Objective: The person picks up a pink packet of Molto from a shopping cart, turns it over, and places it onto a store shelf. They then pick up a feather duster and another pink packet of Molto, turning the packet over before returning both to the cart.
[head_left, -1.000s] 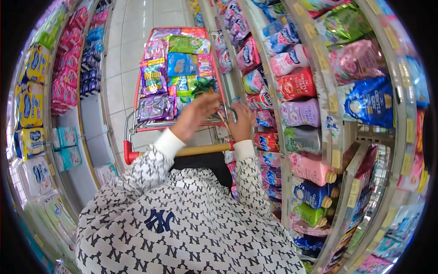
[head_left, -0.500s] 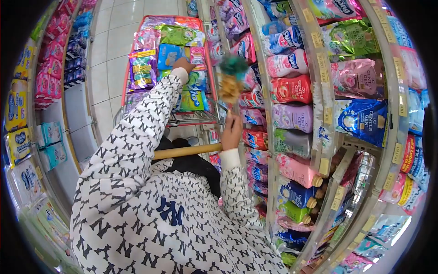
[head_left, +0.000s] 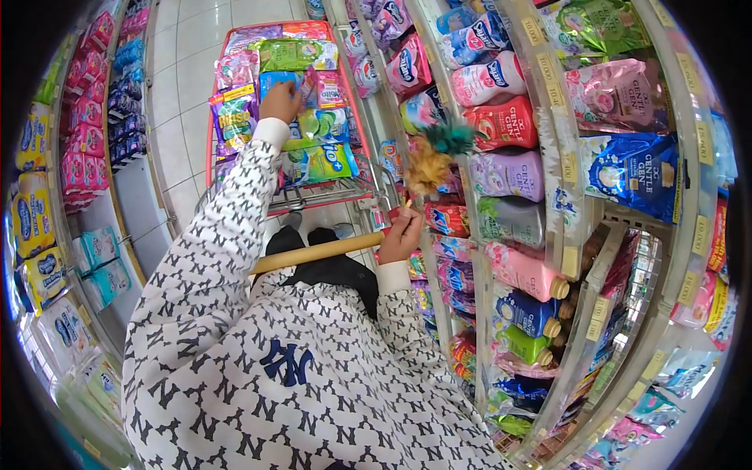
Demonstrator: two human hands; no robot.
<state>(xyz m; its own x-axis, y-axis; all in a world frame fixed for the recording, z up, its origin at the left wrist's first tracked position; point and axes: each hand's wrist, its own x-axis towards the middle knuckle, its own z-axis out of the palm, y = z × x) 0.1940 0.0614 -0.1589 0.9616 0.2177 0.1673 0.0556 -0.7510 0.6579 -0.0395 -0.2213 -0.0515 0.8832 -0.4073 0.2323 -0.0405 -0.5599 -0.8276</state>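
My left hand (head_left: 280, 102) is over the shopping cart (head_left: 213, 129), its fingers curled on top of a blue packet (head_left: 276, 80). The hand hides part of that packet, and I cannot see what the fingers close on. Beside it are a purple Rinso pack (head_left: 235, 121), a pink Molto pack (head_left: 327, 88) and a green pack (head_left: 298, 55). My right hand (head_left: 403, 235) is closed around the thin handle of a feather duster (head_left: 431, 164). The duster's tan and green feathers point up toward the bottles on the right shelf. A yellowish bar (head_left: 321, 252) runs across in front of my body.
On the right, tiered shelves hold softener packs and bottles, such as a red bottle (head_left: 505, 123) and a blue pouch (head_left: 633, 176). The left shelf carries pink packs (head_left: 82, 160) and yellow packs (head_left: 33, 207). Tiled floor (head_left: 200, 31) lies beyond the cart.
My left hand has moved left over the packs, onto the blue packet. The duster's head has swung right and down toward the shelf bottles, with my right hand still around its handle.
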